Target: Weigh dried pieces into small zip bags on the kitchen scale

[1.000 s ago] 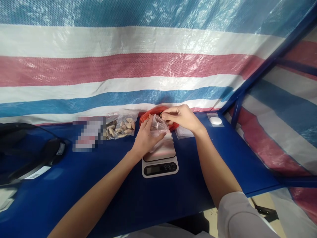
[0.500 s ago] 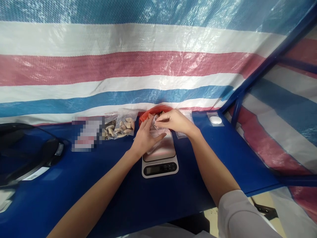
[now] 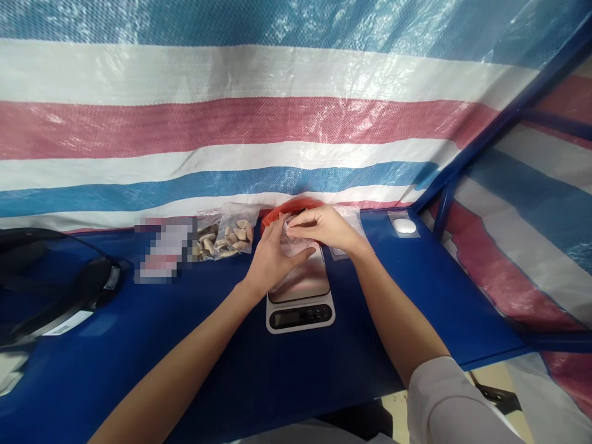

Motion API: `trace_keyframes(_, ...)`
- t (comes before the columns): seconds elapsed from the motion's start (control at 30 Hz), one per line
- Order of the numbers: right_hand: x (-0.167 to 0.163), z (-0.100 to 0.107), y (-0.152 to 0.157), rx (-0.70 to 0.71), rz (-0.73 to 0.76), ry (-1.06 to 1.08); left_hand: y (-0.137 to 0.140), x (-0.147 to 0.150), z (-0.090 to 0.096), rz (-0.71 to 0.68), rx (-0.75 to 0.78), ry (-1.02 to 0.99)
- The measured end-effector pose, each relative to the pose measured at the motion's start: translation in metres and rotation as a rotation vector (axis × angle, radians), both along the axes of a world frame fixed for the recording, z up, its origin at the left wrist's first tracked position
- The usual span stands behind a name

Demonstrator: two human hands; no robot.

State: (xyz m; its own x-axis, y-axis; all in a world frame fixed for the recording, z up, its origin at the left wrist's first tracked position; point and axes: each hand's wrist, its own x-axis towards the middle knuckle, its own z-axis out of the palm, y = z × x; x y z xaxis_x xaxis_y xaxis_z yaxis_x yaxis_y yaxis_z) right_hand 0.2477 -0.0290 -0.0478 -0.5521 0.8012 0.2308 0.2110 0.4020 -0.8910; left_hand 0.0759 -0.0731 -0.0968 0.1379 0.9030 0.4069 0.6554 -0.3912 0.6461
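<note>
My left hand is around a clear plastic bag above the plate of a white kitchen scale, its thumb held out from the fingers. At the bag's upper edge, my right hand pinches the plastic between thumb and fingertips. Most of the bag is hidden by my hands, and I cannot make out any contents. Just behind them sits an open red plastic bag, its inside largely covered by my fingers. The scale's display is dark.
Clear bags of tan, shell-like pieces lie left of the scale, beside a blurred-out patch. More flat clear bags lie right. Farther right is a white oval object; a black strapped object stands left. Striped sheeting backs the blue table.
My right fingertips have shifted slightly left along the clear bag's edge. Both hands stay over the scale, and the view has moved very little.
</note>
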Motion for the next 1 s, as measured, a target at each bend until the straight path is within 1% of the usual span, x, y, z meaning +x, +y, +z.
trace_keyframes(0.13,0.001,0.003,-0.003,0.02,-0.048,-0.023,0.0,0.0,0.003,0.008,-0.012,-0.041)
trace_keyframes(0.23,0.009,0.003,0.001,0.014,-0.136,-0.034,0.0,-0.002,0.004,0.025,-0.019,-0.053)
trace_keyframes(0.3,0.013,0.002,0.004,0.043,-0.203,-0.096,0.0,-0.003,0.004,0.012,-0.013,-0.072)
trace_keyframes(0.37,0.014,0.0,0.006,0.074,-0.239,-0.184,0.001,-0.004,0.004,-0.011,0.003,-0.089)
trace_keyframes(0.47,0.01,-0.003,0.007,0.073,-0.19,-0.264,0.001,-0.006,0.005,-0.028,0.021,-0.077)
trace_keyframes(0.53,0.006,-0.005,0.007,0.045,-0.151,-0.279,0.001,-0.007,0.006,-0.026,0.012,-0.05)
trace_keyframes(0.6,0.002,-0.008,0.008,0.019,-0.143,-0.287,0.001,-0.008,0.007,-0.031,0.005,-0.037)
trace_keyframes(0.73,0.005,-0.009,0.01,0.038,-0.153,-0.281,0.002,-0.011,0.011,-0.038,0.025,-0.047)
trace_keyframes(0.87,0.018,-0.01,0.015,0.092,-0.194,-0.263,0.005,-0.019,0.017,0.003,0.004,-0.07)
trace_keyframes(1.0,0.025,-0.015,0.021,0.159,-0.273,-0.357,0.011,-0.031,0.021,0.036,-0.05,-0.133)
